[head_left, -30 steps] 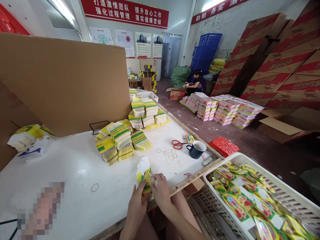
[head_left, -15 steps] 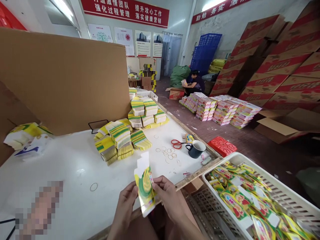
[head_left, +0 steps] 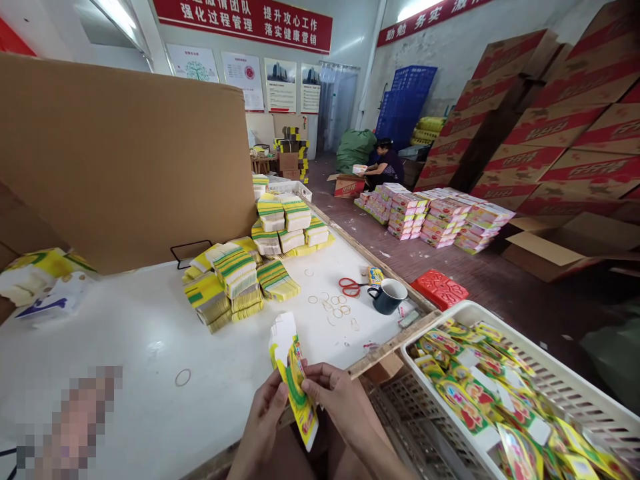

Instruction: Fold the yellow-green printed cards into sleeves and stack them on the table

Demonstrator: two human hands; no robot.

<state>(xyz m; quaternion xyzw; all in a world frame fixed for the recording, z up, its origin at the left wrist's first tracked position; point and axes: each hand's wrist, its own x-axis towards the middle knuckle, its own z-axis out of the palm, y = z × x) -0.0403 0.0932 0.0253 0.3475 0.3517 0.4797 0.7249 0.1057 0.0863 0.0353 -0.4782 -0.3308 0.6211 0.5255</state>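
Note:
My left hand [head_left: 263, 427] and my right hand [head_left: 340, 400] both pinch a flat yellow and green printed packet [head_left: 295, 380] above the near edge of the white table [head_left: 150, 347]. The packet stands on edge, with its white tab pointing up. Bundled stacks of the same yellow and green packets [head_left: 235, 283] lie on the table beyond my hands. More stacks [head_left: 287, 223] sit farther back by the cardboard wall.
A white crate [head_left: 590, 400] of loose colourful packets stands at my right. Red scissors [head_left: 350, 287], a dark mug [head_left: 387, 297] and scattered rubber bands [head_left: 335, 307] lie near the table's right edge. A person [head_left: 383, 167] sits far back beside stacked packs [head_left: 435, 217] and cartons [head_left: 550, 127].
The packet has been lifted off the table edge and turned, now seen more edge-on. Both hands kept their hold and moved slightly toward me.

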